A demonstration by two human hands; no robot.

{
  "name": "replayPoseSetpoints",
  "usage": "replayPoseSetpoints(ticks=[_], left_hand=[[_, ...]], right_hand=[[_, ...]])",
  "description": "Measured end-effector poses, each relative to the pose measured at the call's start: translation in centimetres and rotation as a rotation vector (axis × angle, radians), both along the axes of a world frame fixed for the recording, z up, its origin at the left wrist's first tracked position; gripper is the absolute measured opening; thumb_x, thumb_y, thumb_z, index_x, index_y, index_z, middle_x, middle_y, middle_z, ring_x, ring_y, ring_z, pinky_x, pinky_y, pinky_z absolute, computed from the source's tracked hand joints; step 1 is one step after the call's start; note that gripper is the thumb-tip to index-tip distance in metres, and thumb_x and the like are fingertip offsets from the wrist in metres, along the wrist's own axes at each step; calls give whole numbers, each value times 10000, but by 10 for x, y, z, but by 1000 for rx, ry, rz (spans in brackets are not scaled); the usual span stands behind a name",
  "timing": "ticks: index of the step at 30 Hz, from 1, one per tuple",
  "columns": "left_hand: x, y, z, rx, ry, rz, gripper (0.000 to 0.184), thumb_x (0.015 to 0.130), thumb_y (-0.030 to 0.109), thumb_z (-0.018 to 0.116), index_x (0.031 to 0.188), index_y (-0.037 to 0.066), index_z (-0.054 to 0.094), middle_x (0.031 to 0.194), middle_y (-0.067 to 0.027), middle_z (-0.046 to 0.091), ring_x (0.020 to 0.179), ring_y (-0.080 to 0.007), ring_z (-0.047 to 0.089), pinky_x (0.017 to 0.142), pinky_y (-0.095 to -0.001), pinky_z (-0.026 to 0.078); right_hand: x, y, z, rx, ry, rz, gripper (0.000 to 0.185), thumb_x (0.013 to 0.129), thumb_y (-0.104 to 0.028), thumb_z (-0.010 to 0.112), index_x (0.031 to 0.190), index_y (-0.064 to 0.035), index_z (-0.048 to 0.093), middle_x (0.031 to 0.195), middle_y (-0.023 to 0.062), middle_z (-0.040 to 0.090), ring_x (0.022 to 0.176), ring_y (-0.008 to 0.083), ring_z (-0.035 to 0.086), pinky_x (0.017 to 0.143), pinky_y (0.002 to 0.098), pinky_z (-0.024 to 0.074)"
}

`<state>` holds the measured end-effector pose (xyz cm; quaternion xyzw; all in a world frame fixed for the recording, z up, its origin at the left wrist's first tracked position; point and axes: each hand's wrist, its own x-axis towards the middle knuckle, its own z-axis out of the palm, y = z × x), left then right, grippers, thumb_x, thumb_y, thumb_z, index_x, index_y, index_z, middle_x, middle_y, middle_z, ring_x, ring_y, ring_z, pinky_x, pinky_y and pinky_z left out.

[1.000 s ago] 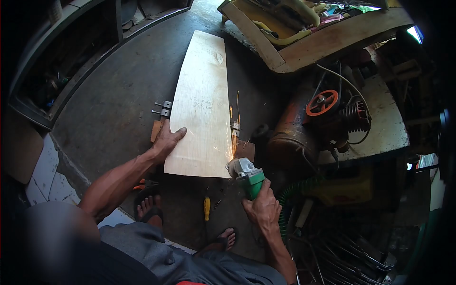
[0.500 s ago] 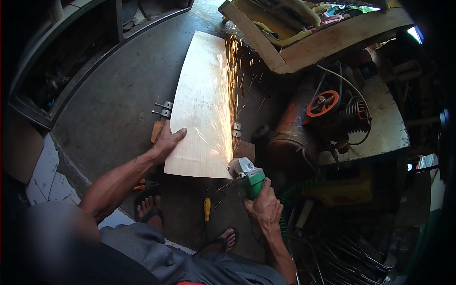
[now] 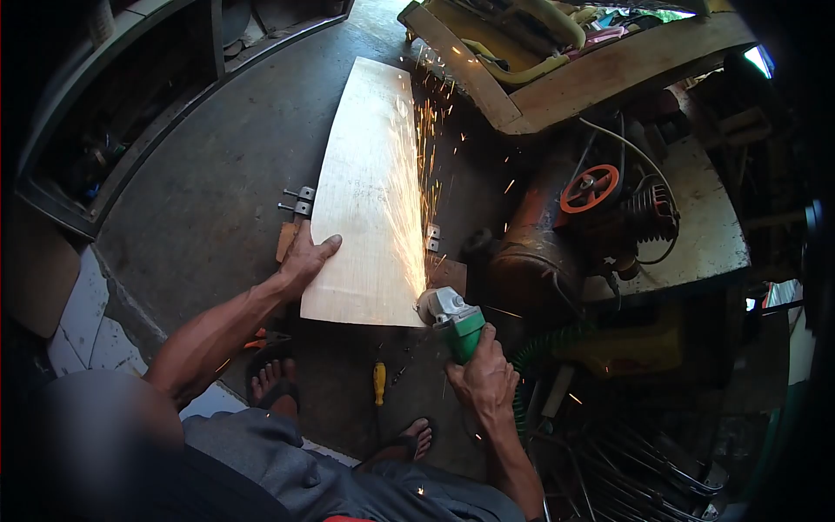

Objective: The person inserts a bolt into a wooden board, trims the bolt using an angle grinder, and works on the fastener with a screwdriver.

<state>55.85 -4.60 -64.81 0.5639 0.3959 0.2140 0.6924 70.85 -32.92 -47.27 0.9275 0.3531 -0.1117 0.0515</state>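
Observation:
A pale wooden board [image 3: 361,187], wider at its near end, lies in front of me on a support. My left hand [image 3: 306,259] grips its left edge, thumb on top and fingers hidden below. Closed around the green and silver angle grinder [image 3: 465,332], my right hand [image 3: 487,378] keeps its head at the board's near right corner. Orange sparks [image 3: 409,217] stream away from the disc along the right edge. Metal clamp pieces [image 3: 303,202] stick out at the left side, and a similar metal block [image 3: 432,237] shows at the right.
On the right stands a rusty air compressor [image 3: 544,235] with an orange pulley wheel [image 3: 591,189]. A yellow-handled screwdriver [image 3: 379,384] lies on the floor near my sandalled feet. A wooden frame [image 3: 609,83] fills the upper right, with metal rods [image 3: 635,461] at lower right.
The sparks now scatter more loosely, with a few flying toward the right and near my legs. Both hands, the grinder and the board stay almost where they were.

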Motion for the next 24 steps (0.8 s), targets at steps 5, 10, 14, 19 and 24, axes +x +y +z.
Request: replayPoseSetpoints(ticks=[5,10,14,19,24], left_hand=[[0,-2,7,-92,-33,-11,513,999,226,649,1376,-22,404,1274,-197,575,1121,-258,617,954,-424,527],[1,-3,13,-90,-58,-1,499,1004,211,645,1370,-19,396,1264,-199,572,1104,-254,622,943,-417,534],[2,-3,7,-88,-85,6,487,1000,216,646,1352,-20,407,1244,-195,576,1093,-253,624,936,-419,534],[2,0,1,-50,-18,6,495,992,239,655,1336,-27,419,1235,-203,579,1090,-260,623,936,-425,530],[3,0,-6,-67,-42,3,506,988,252,667,1332,-30,425,1245,-209,578,1096,-266,622,939,-430,527]], right_hand=[[0,2,1,-9,2,-11,837,743,-323,757,1432,9,416,1019,272,640,884,489,688,754,585,561],[1,1,0,-11,8,-2,845,747,-326,751,1440,19,411,1026,280,642,890,495,688,760,587,561],[2,1,0,-13,8,2,846,747,-328,750,1439,22,411,1020,281,643,895,497,688,760,589,561],[3,1,1,-17,5,0,844,746,-335,759,1431,21,418,1019,278,642,888,492,688,752,585,563],[0,1,4,-21,-27,23,832,750,-326,764,1426,21,427,1016,273,642,876,484,692,742,577,566]])
